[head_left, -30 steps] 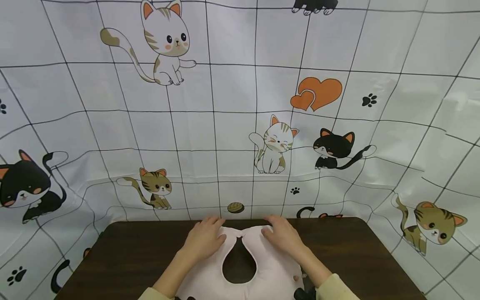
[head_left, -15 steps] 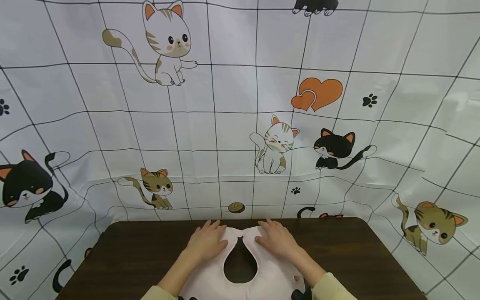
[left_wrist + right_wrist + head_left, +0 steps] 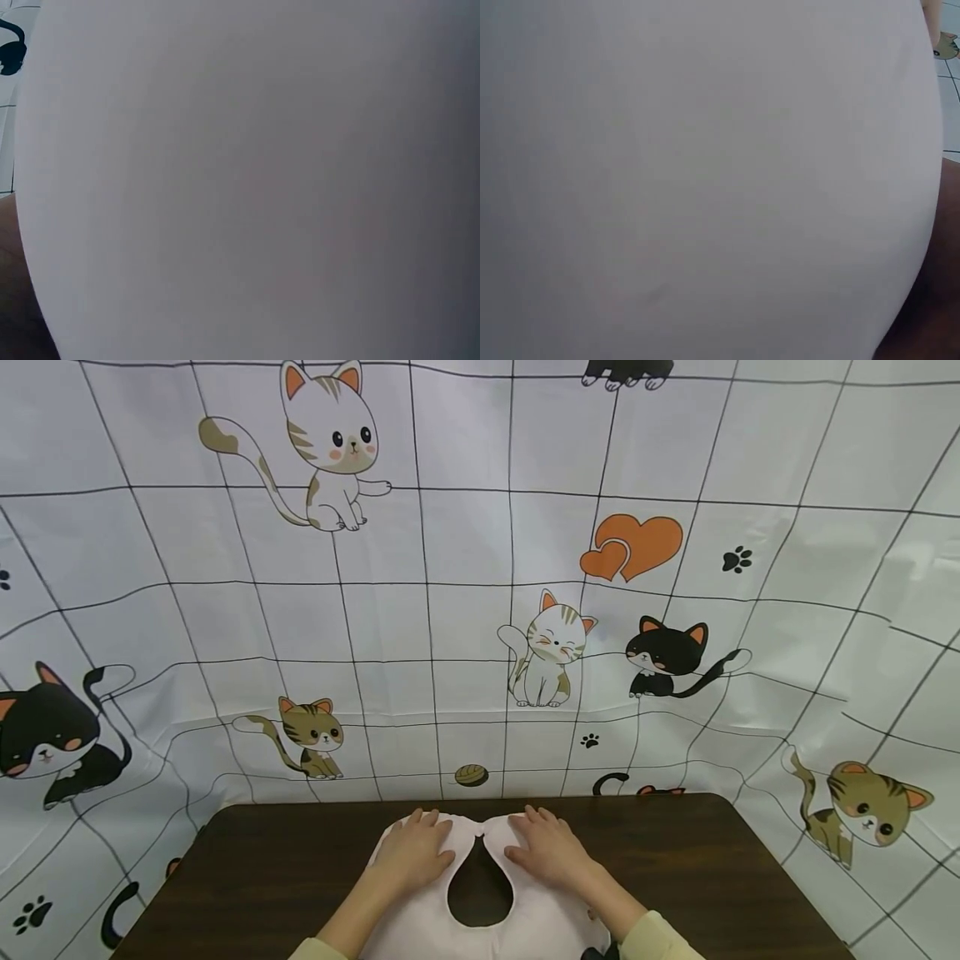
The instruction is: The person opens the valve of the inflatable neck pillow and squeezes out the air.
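A pale pink U-shaped neck pillow [image 3: 480, 939] lies on the dark table, its two ends meeting at the far side around a teardrop-shaped hole. My left hand [image 3: 414, 853] rests on the left arm of the pillow, fingers spread and pointing away. On the right arm, my right hand [image 3: 551, 850] lies the same way. The pillow's smooth fabric [image 3: 247, 180] fills nearly all of the left wrist view. In the right wrist view the same pale cloth [image 3: 720, 180] hides almost everything else. A dark patch shows at the pillow's near right edge, partly under the right sleeve.
The brown wooden table [image 3: 285, 868] extends to both sides of the pillow. Behind and beside it hangs a white gridded sheet [image 3: 465, 627] printed with cartoon cats, hearts and paw prints.
Both hands have shifted slightly on the pillow, the right one inward to the left and a little nearer. The pillow stays in almost the same place.
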### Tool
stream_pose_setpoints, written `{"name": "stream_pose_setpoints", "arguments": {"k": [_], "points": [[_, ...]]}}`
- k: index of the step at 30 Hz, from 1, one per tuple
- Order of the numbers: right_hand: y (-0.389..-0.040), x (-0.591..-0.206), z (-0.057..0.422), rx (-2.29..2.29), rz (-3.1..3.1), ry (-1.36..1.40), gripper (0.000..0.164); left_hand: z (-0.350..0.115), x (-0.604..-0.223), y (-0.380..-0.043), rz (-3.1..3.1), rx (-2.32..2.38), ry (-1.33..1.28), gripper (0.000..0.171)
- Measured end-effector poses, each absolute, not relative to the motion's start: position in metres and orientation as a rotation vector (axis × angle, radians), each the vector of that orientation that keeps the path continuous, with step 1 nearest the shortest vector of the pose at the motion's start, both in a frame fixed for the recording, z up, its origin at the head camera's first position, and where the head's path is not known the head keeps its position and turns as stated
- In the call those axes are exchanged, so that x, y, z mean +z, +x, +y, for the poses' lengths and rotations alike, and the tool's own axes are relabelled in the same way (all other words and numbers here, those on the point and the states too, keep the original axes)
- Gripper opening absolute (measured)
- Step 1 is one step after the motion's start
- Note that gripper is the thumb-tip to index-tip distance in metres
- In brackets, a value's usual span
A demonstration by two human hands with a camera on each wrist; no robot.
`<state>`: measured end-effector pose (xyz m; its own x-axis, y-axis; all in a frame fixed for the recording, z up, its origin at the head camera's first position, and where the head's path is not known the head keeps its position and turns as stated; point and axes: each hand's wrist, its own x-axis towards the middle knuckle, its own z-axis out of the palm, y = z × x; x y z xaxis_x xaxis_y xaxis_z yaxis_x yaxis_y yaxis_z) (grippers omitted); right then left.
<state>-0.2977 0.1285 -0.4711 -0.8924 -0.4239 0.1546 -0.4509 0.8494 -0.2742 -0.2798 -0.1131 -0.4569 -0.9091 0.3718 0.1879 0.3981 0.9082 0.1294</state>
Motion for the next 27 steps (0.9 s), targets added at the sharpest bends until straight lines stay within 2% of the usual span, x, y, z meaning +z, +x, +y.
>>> {"name": "stream_pose_setpoints", "arguments": {"k": [17, 27], "points": [[-0.293, -0.470, 0.128, 0.486, -2.922, 0.729, 0.049, -0.115, -0.462, -0.279, -2.909, -0.260, -0.605, 0.043], [-0.285, -0.455, 0.131, 0.555, -2.891, 0.680, 0.048, -0.123, -0.458, -0.277, -2.902, -0.267, -0.557, 0.046]]}}
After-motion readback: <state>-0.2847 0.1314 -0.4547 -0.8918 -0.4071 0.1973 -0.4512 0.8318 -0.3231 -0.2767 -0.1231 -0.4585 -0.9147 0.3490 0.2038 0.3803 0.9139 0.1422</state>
